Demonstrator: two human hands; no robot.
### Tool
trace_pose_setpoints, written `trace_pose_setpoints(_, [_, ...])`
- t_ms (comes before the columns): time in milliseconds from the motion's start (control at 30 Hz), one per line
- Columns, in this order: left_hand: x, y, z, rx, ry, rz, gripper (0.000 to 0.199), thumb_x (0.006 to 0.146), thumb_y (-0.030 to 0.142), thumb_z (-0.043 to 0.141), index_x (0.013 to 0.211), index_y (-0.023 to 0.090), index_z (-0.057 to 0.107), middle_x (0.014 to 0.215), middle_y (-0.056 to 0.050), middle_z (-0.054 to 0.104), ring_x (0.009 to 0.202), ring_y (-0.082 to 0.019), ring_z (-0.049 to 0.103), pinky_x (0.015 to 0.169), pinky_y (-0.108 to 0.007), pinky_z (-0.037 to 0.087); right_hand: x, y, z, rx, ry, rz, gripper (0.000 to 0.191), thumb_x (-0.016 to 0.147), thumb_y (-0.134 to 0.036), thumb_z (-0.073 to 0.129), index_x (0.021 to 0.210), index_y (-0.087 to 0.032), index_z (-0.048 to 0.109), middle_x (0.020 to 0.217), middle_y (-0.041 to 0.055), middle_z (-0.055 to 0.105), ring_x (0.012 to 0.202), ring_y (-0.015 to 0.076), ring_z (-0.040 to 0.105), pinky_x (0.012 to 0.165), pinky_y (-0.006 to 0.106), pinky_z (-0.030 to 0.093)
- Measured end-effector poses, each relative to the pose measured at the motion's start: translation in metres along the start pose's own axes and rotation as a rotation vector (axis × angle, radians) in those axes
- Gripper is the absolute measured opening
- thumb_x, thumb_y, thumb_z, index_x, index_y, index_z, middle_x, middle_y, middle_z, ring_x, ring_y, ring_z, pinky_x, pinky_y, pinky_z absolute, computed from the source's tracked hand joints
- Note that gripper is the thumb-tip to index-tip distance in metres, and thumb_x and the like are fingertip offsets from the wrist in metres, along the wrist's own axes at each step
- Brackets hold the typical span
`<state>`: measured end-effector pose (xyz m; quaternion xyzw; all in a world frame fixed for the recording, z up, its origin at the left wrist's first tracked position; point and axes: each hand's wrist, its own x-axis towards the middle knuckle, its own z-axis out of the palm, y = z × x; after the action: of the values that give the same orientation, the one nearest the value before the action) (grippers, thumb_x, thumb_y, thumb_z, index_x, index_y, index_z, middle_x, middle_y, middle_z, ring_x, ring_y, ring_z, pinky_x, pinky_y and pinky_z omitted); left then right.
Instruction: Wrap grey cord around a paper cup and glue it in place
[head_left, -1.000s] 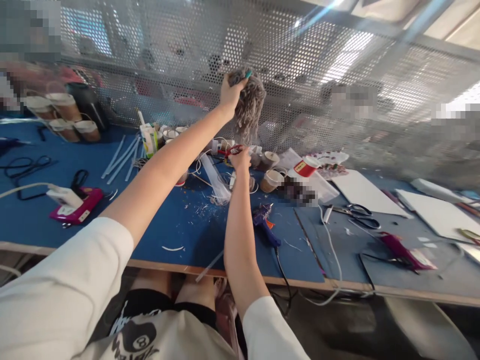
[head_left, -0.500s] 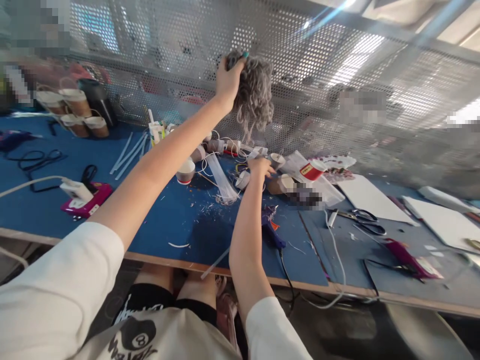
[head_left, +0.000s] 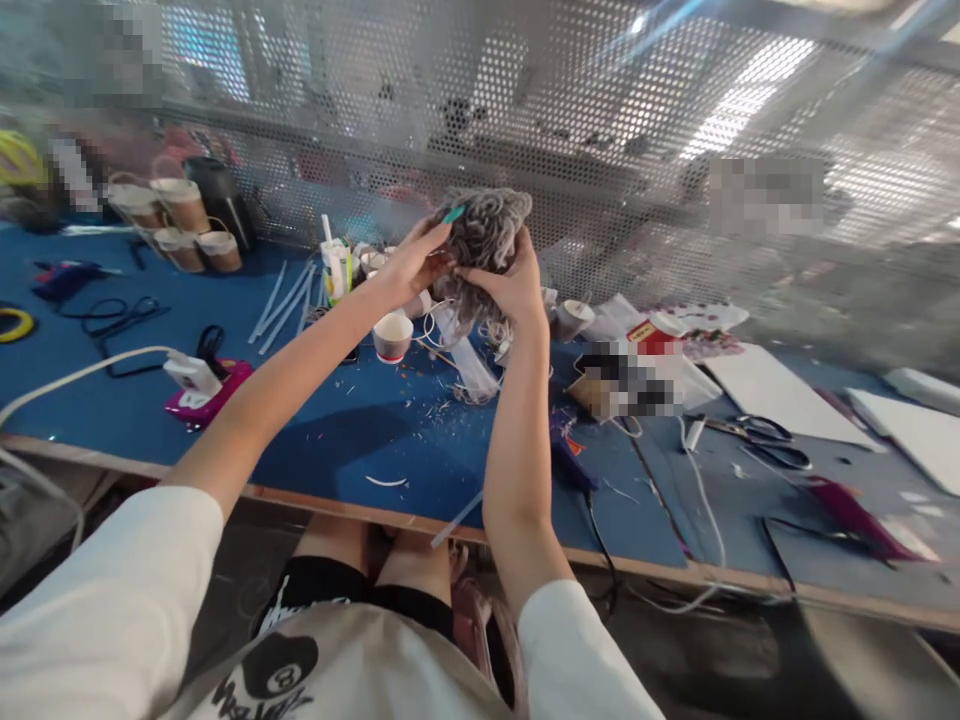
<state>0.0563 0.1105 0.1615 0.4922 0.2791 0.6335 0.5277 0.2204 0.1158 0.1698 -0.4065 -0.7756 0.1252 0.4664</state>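
Note:
A bundle of curly grey yarn [head_left: 491,225] is held up over the back of the blue table. My left hand [head_left: 416,262] grips it from the left, and a small teal bit [head_left: 454,214] shows by the thumb. From the right, my right hand [head_left: 517,280] is closed around its lower side, thumb across the front. Loose strands hang beneath both hands. Below and to the left stands a paper cup [head_left: 393,338], and a clear plastic strip [head_left: 466,355] lies on the table under the yarn.
A glue gun [head_left: 571,455] lies right of my right forearm. Scissors [head_left: 757,435] and white boards [head_left: 787,395] lie farther right. Cups with handles [head_left: 180,205], glue sticks [head_left: 289,300] and a magenta power strip [head_left: 208,395] are at left. A perforated metal screen [head_left: 585,130] rises behind.
My right hand has risen from the clutter on the table to the yarn and taken hold of it. My left hand has lowered the yarn. The view has shifted left.

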Motion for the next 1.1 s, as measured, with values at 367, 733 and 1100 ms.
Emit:
trace_pose_setpoints(367, [-0.022, -0.007, -0.014, 0.404, -0.159, 0.017, 0.021, 0.077, 0.023, 0.075, 0.086, 0.014, 0.059, 0.076, -0.001, 0.064, 0.076, -0.015, 0.063, 0.075, -0.029, 0.052, -0.018, -0.020, -0.041, -0.036, -0.102, 0.127, 0.042, 0.060, -0.044, 0.085, 0.087, -0.019, 0.066, 0.087, 0.0033, 0.067, 0.092, 0.0263, 0.064, 0.086, 0.042, 0.054])
trace_pose_setpoints(733, [-0.029, 0.029, -0.029, 0.979, -0.063, 0.254, 0.008, 0.080, 0.022, 0.071, 0.082, 0.016, 0.074, 0.058, 0.001, 0.060, 0.056, -0.011, 0.050, 0.058, -0.026, 0.036, -0.025, 0.010, -0.064, -0.016, -0.086, 0.351, 0.019, 0.080, -0.035, 0.068, 0.072, -0.017, 0.068, 0.066, -0.0022, 0.062, 0.066, 0.0147, 0.058, 0.069, 0.028, 0.050])
trace_pose_setpoints(1100, [-0.043, 0.064, -0.040, 1.183, -0.578, -0.091, 0.039, 0.081, 0.029, 0.061, 0.118, 0.017, 0.063, 0.069, 0.000, 0.064, 0.062, -0.015, 0.058, 0.064, -0.027, 0.041, -0.010, 0.037, -0.051, -0.105, 0.261, 0.349, 0.015, 0.081, -0.024, 0.062, 0.067, -0.018, 0.064, 0.067, 0.0001, 0.060, 0.073, 0.0175, 0.061, 0.073, 0.032, 0.050])
